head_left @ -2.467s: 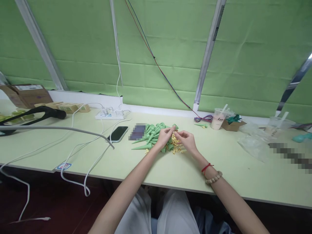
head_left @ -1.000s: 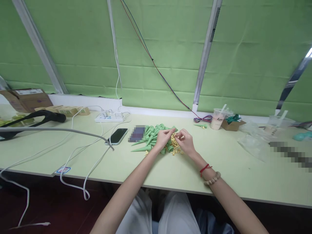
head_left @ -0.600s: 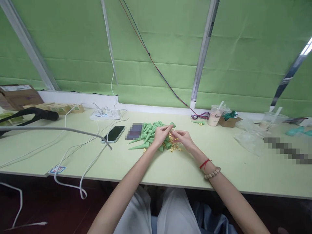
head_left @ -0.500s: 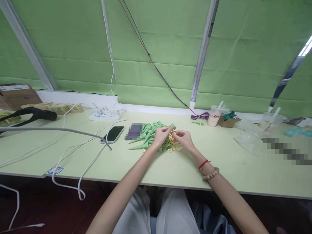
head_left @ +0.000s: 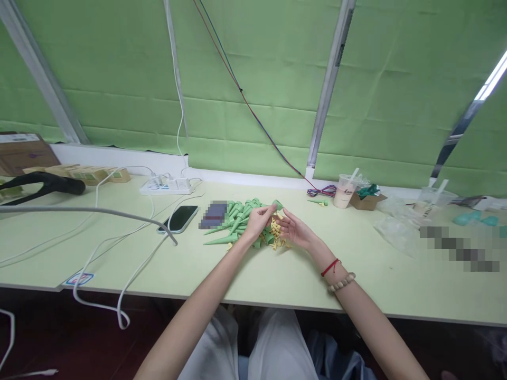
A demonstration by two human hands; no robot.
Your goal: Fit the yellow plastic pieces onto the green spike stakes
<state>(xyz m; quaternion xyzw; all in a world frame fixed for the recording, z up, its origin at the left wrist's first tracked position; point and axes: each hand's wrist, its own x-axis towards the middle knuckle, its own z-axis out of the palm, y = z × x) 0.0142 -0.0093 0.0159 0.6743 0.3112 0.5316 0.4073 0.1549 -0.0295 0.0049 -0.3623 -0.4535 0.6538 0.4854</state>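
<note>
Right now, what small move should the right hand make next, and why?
Probably ease the right hand down to the loose yellow pieces: its fingers are loosely spread beside them, while the left hand pinches a green cone.

Soft light; 1 glare strip [head_left: 491, 79] upper right; dim below table [head_left: 356, 243].

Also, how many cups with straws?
2: a pinkish drink cup left of the small cardboard box, another cup farther right, beside the clear bag. More may be hidden.
</note>
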